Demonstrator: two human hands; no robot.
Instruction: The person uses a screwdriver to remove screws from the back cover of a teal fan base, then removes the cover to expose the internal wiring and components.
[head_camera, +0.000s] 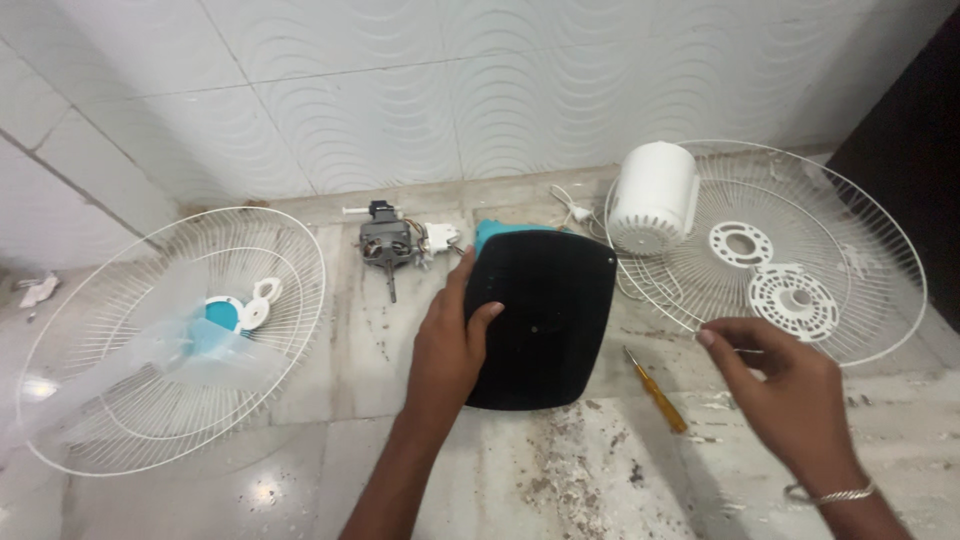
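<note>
Fan parts spread over the marble floor by the tiled wall.

We see wire guards (170, 340) (850, 250) near the floor's left and right edges. Our left hand (447, 345) grasps the black fan base (545, 320) mid-floor; our right hand (775, 375) pinches something tiny we cannot make out, beside the yellow screwdriver (655, 402).

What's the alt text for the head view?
A person's left hand grips a black, rounded-square plastic fan base on a marble floor; the right hand pinches something small beside a white wire fan guard. A yellow-handled screwdriver lies between them.
</note>
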